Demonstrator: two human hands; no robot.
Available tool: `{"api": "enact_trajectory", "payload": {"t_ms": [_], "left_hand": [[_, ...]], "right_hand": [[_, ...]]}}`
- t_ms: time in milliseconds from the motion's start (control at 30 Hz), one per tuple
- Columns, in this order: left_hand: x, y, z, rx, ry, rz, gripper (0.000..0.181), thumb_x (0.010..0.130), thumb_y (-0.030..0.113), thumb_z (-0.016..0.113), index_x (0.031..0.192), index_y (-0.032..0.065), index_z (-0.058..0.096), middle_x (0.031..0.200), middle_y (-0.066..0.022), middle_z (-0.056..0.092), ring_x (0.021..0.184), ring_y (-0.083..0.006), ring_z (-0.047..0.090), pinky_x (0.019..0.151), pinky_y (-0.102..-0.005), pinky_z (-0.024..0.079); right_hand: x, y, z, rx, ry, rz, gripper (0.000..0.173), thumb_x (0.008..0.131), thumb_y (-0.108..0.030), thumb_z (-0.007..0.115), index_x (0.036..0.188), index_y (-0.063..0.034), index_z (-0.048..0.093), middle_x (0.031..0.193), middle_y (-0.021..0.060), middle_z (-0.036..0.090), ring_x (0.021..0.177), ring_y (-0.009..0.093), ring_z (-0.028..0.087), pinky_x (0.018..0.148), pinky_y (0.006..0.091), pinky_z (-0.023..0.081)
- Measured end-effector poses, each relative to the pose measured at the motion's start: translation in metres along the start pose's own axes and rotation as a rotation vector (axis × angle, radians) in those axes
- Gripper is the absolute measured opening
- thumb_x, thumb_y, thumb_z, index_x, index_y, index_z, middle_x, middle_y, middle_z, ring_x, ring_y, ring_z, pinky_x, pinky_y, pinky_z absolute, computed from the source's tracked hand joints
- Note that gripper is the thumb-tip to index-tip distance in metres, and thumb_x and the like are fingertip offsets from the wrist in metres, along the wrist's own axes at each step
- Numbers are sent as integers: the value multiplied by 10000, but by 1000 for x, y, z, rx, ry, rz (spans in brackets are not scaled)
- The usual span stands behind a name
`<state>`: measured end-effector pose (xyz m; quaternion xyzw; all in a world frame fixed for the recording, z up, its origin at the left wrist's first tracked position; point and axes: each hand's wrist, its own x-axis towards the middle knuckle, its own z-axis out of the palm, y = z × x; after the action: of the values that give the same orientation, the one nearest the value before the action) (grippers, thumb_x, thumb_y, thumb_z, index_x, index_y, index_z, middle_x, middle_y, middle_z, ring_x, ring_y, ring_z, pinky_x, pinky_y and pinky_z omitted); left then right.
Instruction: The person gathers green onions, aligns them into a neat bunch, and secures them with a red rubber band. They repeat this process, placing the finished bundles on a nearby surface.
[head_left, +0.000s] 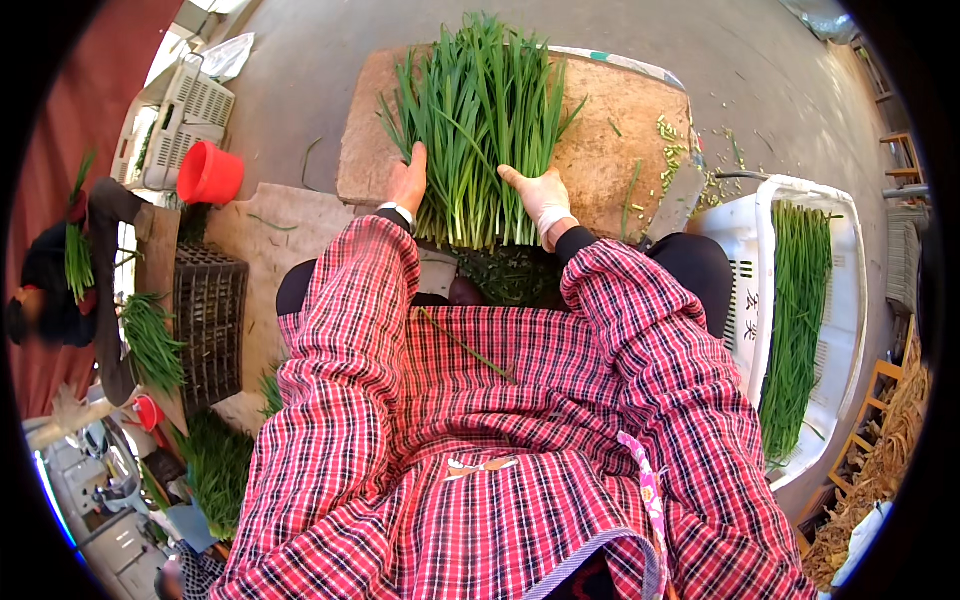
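A wide bundle of garlic chives (484, 142) lies on a wooden board (607, 135), its green tips pointing away from me. The pale cut ends overhang the board's near edge. My left hand (407, 180) holds the bundle's left side, thumb pointing up along the leaves. Gripping the right side is my right hand (544, 196), which wears a thin pale glove and has its thumb over the stems. Fingers of both hands are partly hidden. A broad-bladed knife (677, 199) rests at the board's right edge, beside chopped stem bits (671, 150).
On my right stands a white plastic crate (847, 300) with chives (799, 315) inside. To the left are a red bucket (211, 172), a black crate (210, 322) and white crates (187, 105). Another person (56, 277) holds chives at far left. Trimmings (510, 274) lie below the board.
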<state>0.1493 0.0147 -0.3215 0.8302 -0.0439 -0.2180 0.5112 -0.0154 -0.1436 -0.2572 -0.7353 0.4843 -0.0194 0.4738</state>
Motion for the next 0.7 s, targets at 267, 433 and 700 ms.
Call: {"api": "enact_trajectory", "payload": {"t_ms": [267, 433, 700], "left_hand": [[-46, 41, 24, -341, -357, -78, 1042, 776, 781, 430, 1439, -4, 258, 1474, -167, 305, 1355, -271, 295, 1101, -374, 232], [-32, 30, 26, -179, -251, 30, 1127, 713, 752, 577, 1395, -92, 270, 1405, -218, 386, 1310, -308, 359, 1071, -361, 279], [-37, 38, 26, 317, -11, 34, 1207, 670, 790, 561, 1317, -193, 291, 1305, -368, 415, 1248, -426, 420, 1042, -407, 327]], "right_hand": [[9, 3, 30, 470, -327, 6, 1170, 696, -674, 669, 1427, 74, 144, 1448, 260, 286, 1350, 337, 294, 1089, 413, 262], [23, 12, 35, 533, -427, -70, 1128, 698, -664, 676, 1412, 72, 205, 1401, 259, 373, 1279, 342, 408, 1034, 396, 351], [19, -3, 3, -277, -89, -14, 937, 721, -620, 680, 1295, 62, 391, 1272, 245, 501, 1160, 349, 531, 931, 411, 465]]}}
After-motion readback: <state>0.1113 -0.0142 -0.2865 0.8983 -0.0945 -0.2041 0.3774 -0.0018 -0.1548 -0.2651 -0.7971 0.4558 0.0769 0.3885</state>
